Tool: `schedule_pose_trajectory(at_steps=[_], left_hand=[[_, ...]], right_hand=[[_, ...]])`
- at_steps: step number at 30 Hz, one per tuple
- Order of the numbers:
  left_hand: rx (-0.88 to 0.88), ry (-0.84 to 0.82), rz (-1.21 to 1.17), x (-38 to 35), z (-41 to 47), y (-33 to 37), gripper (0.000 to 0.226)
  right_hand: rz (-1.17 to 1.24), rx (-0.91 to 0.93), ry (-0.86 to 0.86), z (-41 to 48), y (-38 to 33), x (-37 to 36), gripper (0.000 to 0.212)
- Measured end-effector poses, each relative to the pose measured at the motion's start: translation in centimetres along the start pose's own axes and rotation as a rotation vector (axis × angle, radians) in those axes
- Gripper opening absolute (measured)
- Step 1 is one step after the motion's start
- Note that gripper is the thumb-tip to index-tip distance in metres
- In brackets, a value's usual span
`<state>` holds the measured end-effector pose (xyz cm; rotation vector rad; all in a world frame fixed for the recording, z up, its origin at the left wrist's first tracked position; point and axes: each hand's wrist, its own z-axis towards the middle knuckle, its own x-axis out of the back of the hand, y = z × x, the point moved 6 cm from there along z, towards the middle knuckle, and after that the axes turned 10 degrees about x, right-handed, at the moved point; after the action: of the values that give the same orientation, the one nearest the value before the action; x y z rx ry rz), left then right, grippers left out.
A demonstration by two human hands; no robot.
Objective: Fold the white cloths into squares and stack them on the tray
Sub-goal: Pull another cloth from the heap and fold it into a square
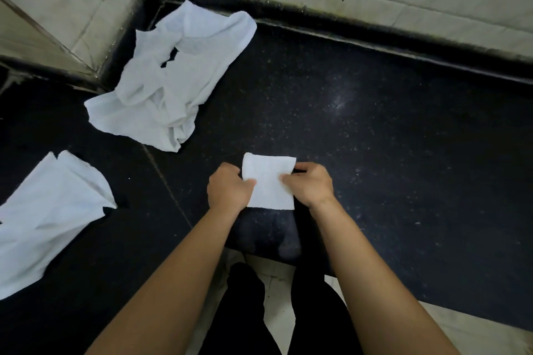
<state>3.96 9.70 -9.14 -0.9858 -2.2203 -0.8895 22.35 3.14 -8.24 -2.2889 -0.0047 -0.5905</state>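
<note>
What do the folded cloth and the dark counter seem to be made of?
The folded cloth looks like soft woven cotton, matte: faint ribbed texture, crisp folds. The dark counter is likely polished stone, perhaps granite: pale speckles, slight sheen.

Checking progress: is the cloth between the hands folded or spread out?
Folded. The cloth is a small, neat rectangle with straight edges, pinched at its sides by the left hand and right hand.

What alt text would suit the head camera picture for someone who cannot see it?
The left hand and right hand pinch the side edges of a small folded white cloth over a dark speckled counter. A crumpled pile of white cloths lies back-left near the tiled corner; another unfolded cloth lies far left.
</note>
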Motion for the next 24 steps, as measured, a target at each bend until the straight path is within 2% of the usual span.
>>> schedule_pose_trajectory(at_steps=[3, 6, 11, 16, 24], left_hand=[[0.081, -0.148, -0.156, 0.2, 0.4, -0.3, 0.002], [0.188, -0.352, -0.395, 0.6, -0.7, 0.0, 0.01], [0.093, -0.564, -0.57, 2.4, -3.3, 1.7, 0.023], [-0.041, -0.818, -0.627, 2.2, -6.5, 5.8, 0.028], [0.009, -1.23, -0.664, -4.4, -16.8, 12.1, 0.058]], right_hand=[[0.305, -0.061, -0.101, -0.8, 0.2, -0.5, 0.018], [0.447, -0.099, -0.17, -1.8, -0.5, 0.0, 0.022], [0.579, -0.028, -0.186, -4.2, -2.7, 3.1, 0.024], [0.607, 0.076, -0.062, -8.2, -4.1, 8.7, 0.023], [0.757, 0.139, 0.174, -15.8, -0.3, 18.2, 0.032]])
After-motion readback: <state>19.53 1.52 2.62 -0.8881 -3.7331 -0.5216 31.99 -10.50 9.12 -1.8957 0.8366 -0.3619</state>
